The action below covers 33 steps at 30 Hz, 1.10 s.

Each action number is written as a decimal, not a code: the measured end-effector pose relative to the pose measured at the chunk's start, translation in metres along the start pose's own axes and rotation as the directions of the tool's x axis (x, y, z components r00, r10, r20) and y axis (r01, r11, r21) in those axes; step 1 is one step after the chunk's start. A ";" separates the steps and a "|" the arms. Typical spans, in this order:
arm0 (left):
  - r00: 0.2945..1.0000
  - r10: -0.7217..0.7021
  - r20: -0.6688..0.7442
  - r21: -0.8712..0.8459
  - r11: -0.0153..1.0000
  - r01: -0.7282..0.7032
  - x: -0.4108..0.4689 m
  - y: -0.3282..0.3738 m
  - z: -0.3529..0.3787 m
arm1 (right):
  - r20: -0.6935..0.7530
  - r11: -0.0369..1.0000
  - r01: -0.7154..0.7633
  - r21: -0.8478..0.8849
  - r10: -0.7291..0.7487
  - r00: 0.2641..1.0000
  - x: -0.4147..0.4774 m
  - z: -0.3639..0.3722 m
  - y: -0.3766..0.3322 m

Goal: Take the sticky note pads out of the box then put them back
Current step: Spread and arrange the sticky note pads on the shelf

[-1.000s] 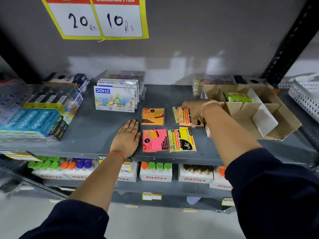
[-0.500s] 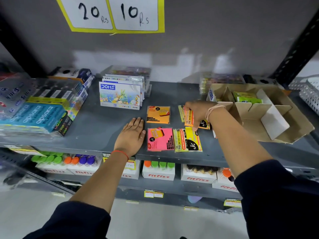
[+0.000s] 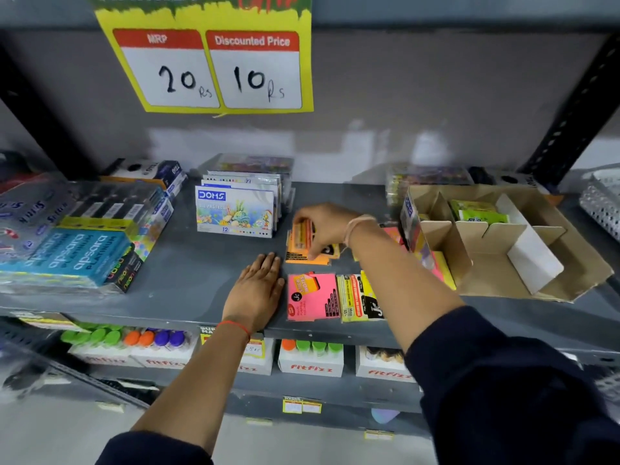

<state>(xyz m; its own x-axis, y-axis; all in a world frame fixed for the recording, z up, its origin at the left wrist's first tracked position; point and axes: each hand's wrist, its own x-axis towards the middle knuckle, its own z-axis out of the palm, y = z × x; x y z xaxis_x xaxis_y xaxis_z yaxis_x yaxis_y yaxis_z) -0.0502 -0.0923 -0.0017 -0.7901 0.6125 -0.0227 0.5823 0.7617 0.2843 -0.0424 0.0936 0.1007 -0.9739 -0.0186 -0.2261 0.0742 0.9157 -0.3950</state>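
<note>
Right hand (image 3: 322, 226) pinched an orange sticky note pad (image 3: 302, 234) left of the cardboard box (image 3: 496, 250) — fingers curled around it, above another orange pad (image 3: 307, 258). Left hand (image 3: 258, 290) lay flat — fingers together — beside a pink pad (image 3: 313, 297), farther left of the box.

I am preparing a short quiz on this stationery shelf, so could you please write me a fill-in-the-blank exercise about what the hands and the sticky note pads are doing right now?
1. The left hand lies flat on the ____.
2. The right hand holds pads on top of the ____ pad.
3. Right beside the left hand lies a ____ pad.
4. The green pack sits inside the cardboard ____.

Missing words: shelf; orange; pink; box
</note>
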 end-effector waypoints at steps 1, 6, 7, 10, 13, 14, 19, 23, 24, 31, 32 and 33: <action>1.000 0.003 -0.001 0.000 1.000 -0.003 0.001 0.000 0.001 | 0.027 1.000 -0.007 -0.006 0.007 1.000 0.005 0.006 -0.002; 1.000 0.007 -0.012 -0.030 1.000 -0.007 0.002 -0.002 0.002 | 0.110 0.998 -0.025 -0.053 0.030 0.994 0.015 0.027 0.003; 1.000 0.010 -0.015 -0.032 0.999 -0.010 0.002 -0.002 0.002 | 0.099 0.998 -0.016 -0.053 0.021 0.995 0.016 0.028 0.005; 1.000 0.016 -0.022 -0.042 0.999 -0.017 0.001 -0.002 0.001 | 0.042 0.998 0.001 -0.066 0.001 0.999 0.017 0.029 0.009; 1.000 0.014 -0.019 -0.033 0.999 -0.014 0.001 -0.001 0.001 | -0.006 0.999 -0.035 -0.037 0.035 0.999 0.016 0.029 0.020; 1.000 0.014 -0.019 -0.026 1.000 -0.014 0.002 -0.001 0.002 | -0.009 0.999 -0.049 -0.021 0.048 0.999 0.015 0.029 0.024; 1.000 0.012 -0.023 -0.009 1.000 -0.012 0.003 -0.002 0.004 | -0.007 0.999 -0.046 0.024 0.046 0.999 0.005 0.015 0.032; 1.000 0.003 -0.029 -0.005 1.000 -0.003 0.001 -0.002 0.004 | 0.012 0.951 -0.197 -0.237 0.206 0.979 -0.012 -0.015 0.065; 1.000 0.003 -0.030 0.000 1.000 -0.003 0.001 -0.001 0.003 | 0.031 0.902 -0.256 -0.348 0.284 0.958 -0.018 -0.016 0.072; 1.000 -0.002 0.000 0.015 1.000 0.002 -0.001 0.002 -0.001 | -0.001 0.832 -0.275 -0.482 0.313 0.950 -0.032 0.009 0.088; 1.000 -0.001 -0.001 0.017 1.000 0.001 -0.001 0.002 -0.001 | -0.013 0.834 -0.272 -0.481 0.303 0.953 -0.031 0.008 0.089; 1.000 -0.001 -0.002 0.018 1.000 0.001 -0.001 0.002 0.000 | -0.006 0.834 -0.266 -0.483 0.300 0.954 -0.031 0.007 0.089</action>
<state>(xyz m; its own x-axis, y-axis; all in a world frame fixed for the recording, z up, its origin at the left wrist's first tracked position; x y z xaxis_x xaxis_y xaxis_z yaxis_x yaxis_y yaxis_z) -0.0484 -0.0911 -0.0010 -0.7914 0.6110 -0.0208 0.5846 0.7662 0.2667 -0.0035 0.1727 0.0661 -0.9079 0.2597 -0.3289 0.2171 0.9628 0.1610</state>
